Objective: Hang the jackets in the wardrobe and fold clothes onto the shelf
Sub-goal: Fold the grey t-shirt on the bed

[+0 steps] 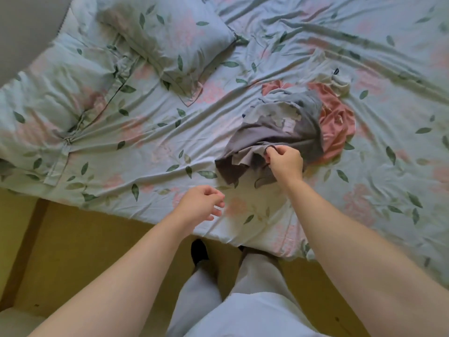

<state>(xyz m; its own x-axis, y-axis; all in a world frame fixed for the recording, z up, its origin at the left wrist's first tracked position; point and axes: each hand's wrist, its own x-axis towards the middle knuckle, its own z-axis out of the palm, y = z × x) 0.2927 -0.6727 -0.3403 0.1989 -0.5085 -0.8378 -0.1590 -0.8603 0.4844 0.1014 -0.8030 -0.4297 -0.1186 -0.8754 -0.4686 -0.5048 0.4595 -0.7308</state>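
Observation:
A crumpled grey T-shirt [274, 127] with a pale print lies on the floral bed sheet [145, 147]. Under and behind it sits a pink garment [336, 120], and a pale cream garment [337, 81] lies just beyond that. My right hand [285, 162] pinches the near hem of the grey T-shirt with thumb and fingers. My left hand [202, 205] hovers over the bed's front edge, left of the shirt, its fingers loosely curled and holding nothing.
Two floral pillows [167, 40] lie at the left and back of the bed. Yellowish floor [85, 251] runs along the bed's near edge, where my legs in light trousers [243, 300] stand. A grey surface [26, 25] fills the top left corner.

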